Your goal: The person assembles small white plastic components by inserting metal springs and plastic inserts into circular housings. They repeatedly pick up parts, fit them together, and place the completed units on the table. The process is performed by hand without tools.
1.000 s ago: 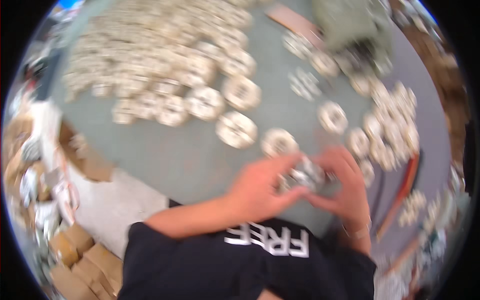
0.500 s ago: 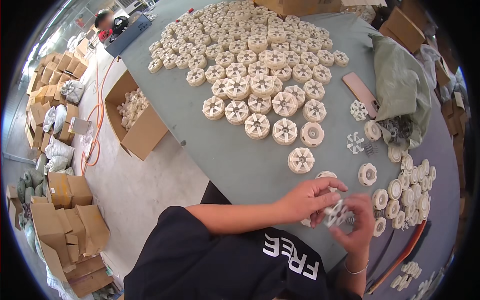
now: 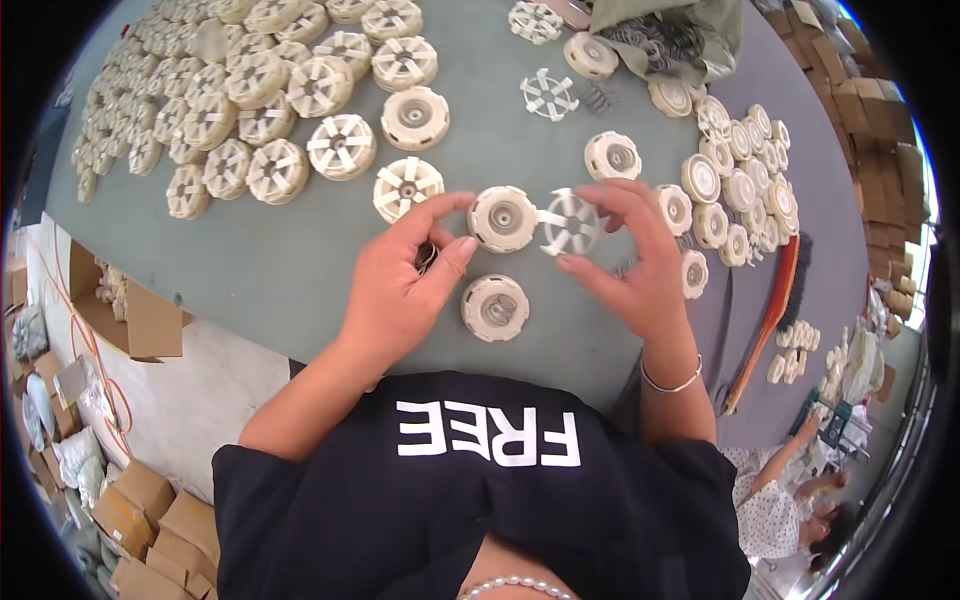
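Note:
A round cream plastic base (image 3: 503, 219) with a hub at its centre lies on the table between my hands. My left hand (image 3: 400, 280) is at its left edge, thumb and forefinger parted beside the rim, while a dark metal coil spring (image 3: 428, 259) sits in its curled fingers. My right hand (image 3: 640, 260) pinches a white spoked disc (image 3: 572, 222) just right of the base; the disc is slightly blurred. Closer to me lies another cream base (image 3: 496, 308) with a spring standing in it. A finished-looking spoked wheel (image 3: 408, 188) rests beyond my left hand.
Many spoked wheels (image 3: 280, 170) fill the table's left. At right are several cream bases (image 3: 740, 188), a brush (image 3: 775, 310) with an orange handle, and a sack (image 3: 690, 30) with springs. A loose spoked disc (image 3: 548, 95) lies ahead. A person (image 3: 780, 500) is at lower right.
My view has swung, so the table is seen from a different angle. My hands have moved apart; the right one holds the spoked disc beside the base.

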Available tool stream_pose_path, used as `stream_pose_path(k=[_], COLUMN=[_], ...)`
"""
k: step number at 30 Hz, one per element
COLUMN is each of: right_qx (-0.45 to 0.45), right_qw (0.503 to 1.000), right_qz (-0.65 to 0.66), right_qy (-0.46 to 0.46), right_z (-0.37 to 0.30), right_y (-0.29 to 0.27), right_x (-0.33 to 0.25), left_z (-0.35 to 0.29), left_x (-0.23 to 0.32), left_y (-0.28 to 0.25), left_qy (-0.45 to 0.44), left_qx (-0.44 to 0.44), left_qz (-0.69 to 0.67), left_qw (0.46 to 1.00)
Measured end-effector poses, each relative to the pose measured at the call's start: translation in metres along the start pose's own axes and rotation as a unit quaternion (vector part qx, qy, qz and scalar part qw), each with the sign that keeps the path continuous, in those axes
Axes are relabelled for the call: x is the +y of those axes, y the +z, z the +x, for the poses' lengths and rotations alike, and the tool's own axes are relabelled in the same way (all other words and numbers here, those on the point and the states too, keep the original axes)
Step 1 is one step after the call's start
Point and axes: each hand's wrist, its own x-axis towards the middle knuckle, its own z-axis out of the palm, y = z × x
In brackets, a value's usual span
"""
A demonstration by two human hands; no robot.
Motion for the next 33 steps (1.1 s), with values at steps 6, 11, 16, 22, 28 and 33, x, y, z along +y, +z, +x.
stream_pose_path(k=[6,11,16,22,28,33], right_qx=[-0.023,0.018,0.045,0.041,0.031,0.056], right_qw=[1.0,0.999,0.998,0.999,0.999,0.998], right_qz=[-0.014,-0.041,-0.045,0.002,-0.016,-0.024], right_qy=[0.0,0.001,0.021,-0.003,-0.023,-0.004], right_z=[0.011,0.013,0.012,0.008,0.006,0.01], right_y=[0.03,0.035,0.014,0.022,0.03,0.02], right_x=[-0.013,-0.011,0.001,0.005,-0.001,-0.005], left_z=[0.02,0.026,0.034,0.034,0.034,0.036], left_x=[0.008,0.001,0.004,0.005,0.003,0.007], left_y=[0.01,0.012,0.016,0.018,0.016,0.02], left_qy=[-0.087,-0.066,-0.06,-0.068,-0.089,-0.067], left_qx=[-0.031,-0.029,-0.03,-0.029,-0.027,-0.017], left_qz=[-0.042,-0.017,0.029,0.041,0.008,0.061], left_qw=[0.995,0.997,0.997,0.996,0.996,0.996])
